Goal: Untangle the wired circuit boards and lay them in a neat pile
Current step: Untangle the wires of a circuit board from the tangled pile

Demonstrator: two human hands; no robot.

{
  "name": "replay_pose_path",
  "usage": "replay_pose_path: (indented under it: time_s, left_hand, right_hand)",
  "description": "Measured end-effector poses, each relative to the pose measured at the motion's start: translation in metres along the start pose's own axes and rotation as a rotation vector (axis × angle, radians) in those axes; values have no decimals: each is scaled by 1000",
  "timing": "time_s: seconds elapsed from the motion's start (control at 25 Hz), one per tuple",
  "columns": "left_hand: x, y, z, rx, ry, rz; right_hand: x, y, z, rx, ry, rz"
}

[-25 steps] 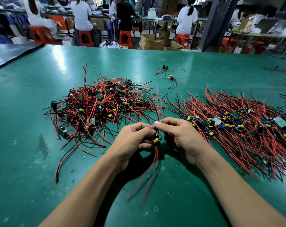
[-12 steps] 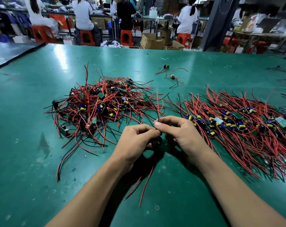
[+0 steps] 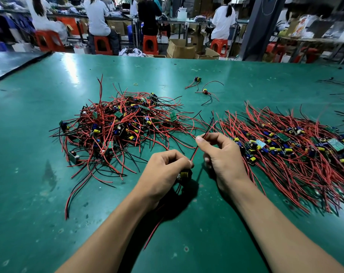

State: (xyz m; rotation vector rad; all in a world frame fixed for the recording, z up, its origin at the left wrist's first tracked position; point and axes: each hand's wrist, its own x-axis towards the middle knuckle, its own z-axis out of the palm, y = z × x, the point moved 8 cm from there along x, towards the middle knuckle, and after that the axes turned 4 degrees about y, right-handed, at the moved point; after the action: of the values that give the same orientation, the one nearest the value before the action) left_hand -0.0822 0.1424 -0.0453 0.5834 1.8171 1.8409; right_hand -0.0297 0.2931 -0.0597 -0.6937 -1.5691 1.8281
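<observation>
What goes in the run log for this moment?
left hand: grips board | right hand: pinches its wires | tangle left | neat pile right

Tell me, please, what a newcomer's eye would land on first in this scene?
Probably the tangled heap of red and black wired boards left of centre on the green table, and the combed-out pile spread at right. Between them, nearer the viewer, the left hand closes on one small board while the right hand pinches its wires.
</observation>
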Motion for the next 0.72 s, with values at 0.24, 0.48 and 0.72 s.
replay_pose_path:
  time_s: [0.24,0.48,0.72]
  left_hand:
    - [-1,-1,-1,-51,-15,-32]
    - [0,-1,-4,-106,-4,-47]
    - [-2,-1,-2,-124,-14,-55]
  right_hand:
    - [8,-15,-17,-46,146,-183]
    - [8,-26,-26,-218,190,-289]
    - [9,-27,-29,-222,194,-300]
